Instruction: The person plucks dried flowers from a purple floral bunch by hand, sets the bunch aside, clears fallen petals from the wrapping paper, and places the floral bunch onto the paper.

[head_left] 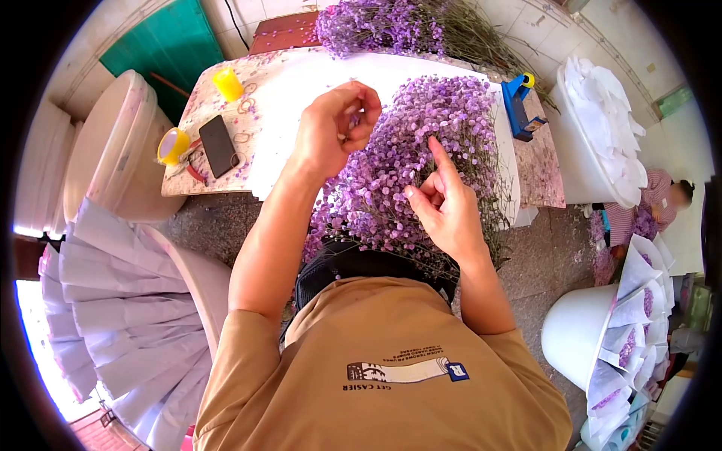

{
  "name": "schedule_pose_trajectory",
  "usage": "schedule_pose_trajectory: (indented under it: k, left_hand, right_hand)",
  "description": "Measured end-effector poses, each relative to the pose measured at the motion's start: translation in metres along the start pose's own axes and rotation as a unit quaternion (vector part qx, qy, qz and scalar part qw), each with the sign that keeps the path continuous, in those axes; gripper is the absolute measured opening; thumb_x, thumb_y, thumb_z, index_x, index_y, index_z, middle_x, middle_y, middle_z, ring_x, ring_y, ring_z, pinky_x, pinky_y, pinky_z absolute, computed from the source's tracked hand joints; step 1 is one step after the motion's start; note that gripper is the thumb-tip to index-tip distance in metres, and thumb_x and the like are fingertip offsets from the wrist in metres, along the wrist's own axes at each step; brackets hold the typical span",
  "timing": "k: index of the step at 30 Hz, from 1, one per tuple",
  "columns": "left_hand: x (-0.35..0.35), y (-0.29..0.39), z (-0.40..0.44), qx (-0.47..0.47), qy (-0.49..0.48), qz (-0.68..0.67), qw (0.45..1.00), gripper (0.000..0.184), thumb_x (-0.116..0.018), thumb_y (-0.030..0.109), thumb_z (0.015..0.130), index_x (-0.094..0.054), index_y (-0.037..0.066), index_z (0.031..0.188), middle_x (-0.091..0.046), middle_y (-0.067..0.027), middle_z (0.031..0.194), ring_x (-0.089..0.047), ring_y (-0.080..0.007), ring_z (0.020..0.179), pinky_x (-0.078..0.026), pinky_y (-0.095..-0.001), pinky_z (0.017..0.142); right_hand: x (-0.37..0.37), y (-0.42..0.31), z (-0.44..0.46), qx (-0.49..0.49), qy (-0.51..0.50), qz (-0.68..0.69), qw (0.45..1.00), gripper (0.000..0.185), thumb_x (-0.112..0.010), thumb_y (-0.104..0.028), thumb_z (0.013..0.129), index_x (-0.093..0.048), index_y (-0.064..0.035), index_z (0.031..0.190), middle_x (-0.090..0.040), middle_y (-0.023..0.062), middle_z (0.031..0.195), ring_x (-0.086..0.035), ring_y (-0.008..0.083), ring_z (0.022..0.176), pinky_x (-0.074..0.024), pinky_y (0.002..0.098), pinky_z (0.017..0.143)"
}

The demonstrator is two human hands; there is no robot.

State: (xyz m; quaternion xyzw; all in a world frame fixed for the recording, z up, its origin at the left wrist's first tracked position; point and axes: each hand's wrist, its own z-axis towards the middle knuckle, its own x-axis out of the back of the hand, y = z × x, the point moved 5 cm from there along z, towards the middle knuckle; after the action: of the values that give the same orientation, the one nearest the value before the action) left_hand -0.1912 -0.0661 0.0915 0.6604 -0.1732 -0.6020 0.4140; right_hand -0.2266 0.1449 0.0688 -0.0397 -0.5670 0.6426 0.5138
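Observation:
A wide bunch of small purple dried flowers (421,150) lies at the table's front edge, its blossoms spilling over toward my lap. My left hand (338,128) is raised over the bunch's left side, its fingers curled in around a few small purple blossoms (353,120). Over the bunch's right part is my right hand (451,207), with index finger stretched out against the blossoms and thumb apart. Its other fingers are bent, and nothing shows in its grip. White paper (289,98) is spread beneath the flowers.
A phone (219,146), yellow tape rolls (173,146) and red-handled pliers (195,171) lie at left. A blue tape dispenser (520,107) stands at right, more flowers (383,26) behind. Paper-filled tubs (583,331) flank me; a person (654,199) sits at far right.

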Motion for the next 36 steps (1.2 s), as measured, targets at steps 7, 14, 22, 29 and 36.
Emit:
schedule_pose_trajectory:
  k: [7, 14, 22, 29, 36]
  left_hand:
    - [-0.004, -0.016, -0.007, -0.082, -0.004, 0.540, 0.837, 0.020, -0.069, 0.013, 0.090, -0.073, -0.001, 0.105, -0.056, 0.0023, 0.071, -0.046, -0.0084, 0.060, -0.039, -0.0258, 0.057]
    - [-0.011, -0.022, 0.004, -0.174, 0.000, 0.630, 0.757, 0.022, -0.073, 0.010, 0.086, -0.075, 0.003, 0.107, -0.069, -0.0126, 0.080, -0.064, -0.0212, 0.070, -0.052, -0.0350, 0.068]
    - [-0.022, -0.014, 0.001, -0.263, -0.047, 0.667, 0.695, 0.026, -0.077, 0.012, 0.085, -0.074, 0.006, 0.109, -0.074, -0.0141, 0.096, -0.072, -0.0308, 0.084, -0.056, -0.0392, 0.074]
    - [-0.023, -0.016, 0.006, -0.262, -0.059, 0.638, 0.722, 0.020, -0.079, 0.011, 0.083, -0.074, 0.004, 0.101, -0.070, -0.0109, 0.086, -0.064, -0.0251, 0.069, -0.053, -0.0365, 0.067]
    - [-0.003, -0.025, 0.009, -0.137, -0.001, 0.480, 0.866, 0.010, -0.077, 0.007, 0.088, -0.072, 0.003, 0.095, -0.063, 0.0014, 0.077, -0.054, -0.0091, 0.066, -0.044, -0.0263, 0.059]
  right_hand:
    - [-0.001, -0.001, 0.000, -0.003, -0.001, 0.005, 1.000, 0.081, -0.075, -0.009, 0.091, -0.031, -0.0019, 0.159, -0.065, 0.0088, 0.071, -0.062, 0.0163, 0.056, -0.0514, 0.0300, 0.057]
    - [0.000, 0.000, 0.000, -0.007, -0.004, 0.004, 1.000, 0.080, -0.075, -0.009, 0.092, -0.032, -0.0016, 0.159, -0.064, 0.0089, 0.071, -0.060, 0.0159, 0.056, -0.0513, 0.0299, 0.057]
    - [0.003, 0.002, 0.001, -0.007, 0.001, 0.002, 1.000, 0.080, -0.075, -0.008, 0.091, -0.033, -0.0019, 0.159, -0.063, 0.0081, 0.070, -0.059, 0.0134, 0.056, -0.0504, 0.0284, 0.058]
    - [0.006, 0.003, 0.001, -0.018, 0.006, 0.018, 1.000, 0.078, -0.075, -0.007, 0.092, -0.034, -0.0007, 0.158, -0.062, 0.0069, 0.068, -0.056, 0.0108, 0.057, -0.0492, 0.0272, 0.058]
    - [0.010, 0.005, 0.002, -0.029, 0.017, 0.031, 0.999, 0.078, -0.075, -0.006, 0.092, -0.034, -0.0007, 0.158, -0.061, 0.0055, 0.067, -0.055, 0.0095, 0.056, -0.0477, 0.0262, 0.056]
